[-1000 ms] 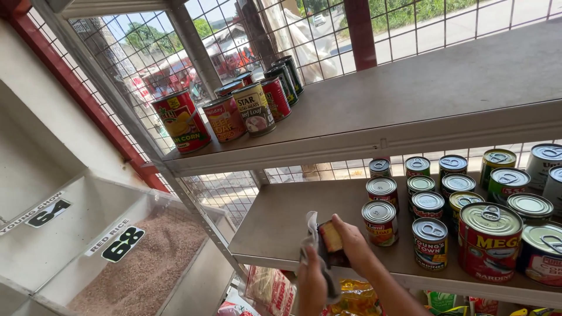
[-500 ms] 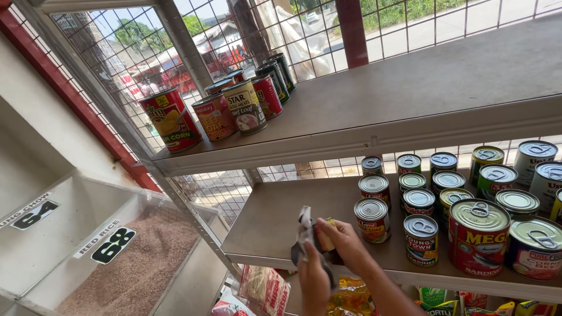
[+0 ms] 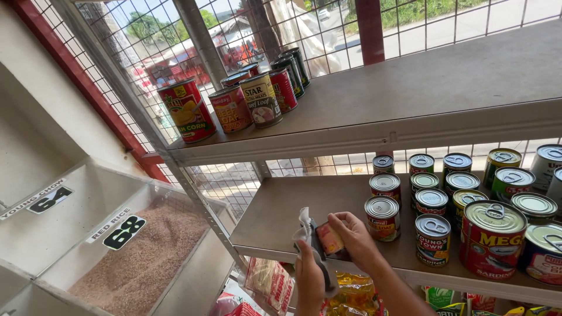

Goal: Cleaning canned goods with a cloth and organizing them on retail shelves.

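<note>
The left hand grips a white cloth and the right hand grips a small flat tin, not yet set beside the cans on the middle shelf.

1. A small flat tin, rectangular, with an orange-and-yellow label on its upper face and a dark rim, is held tilted at the front edge of the lower shelf
2. A crumpled white cloth is bunched against the tin's left side, its corner sticking upward
</note>
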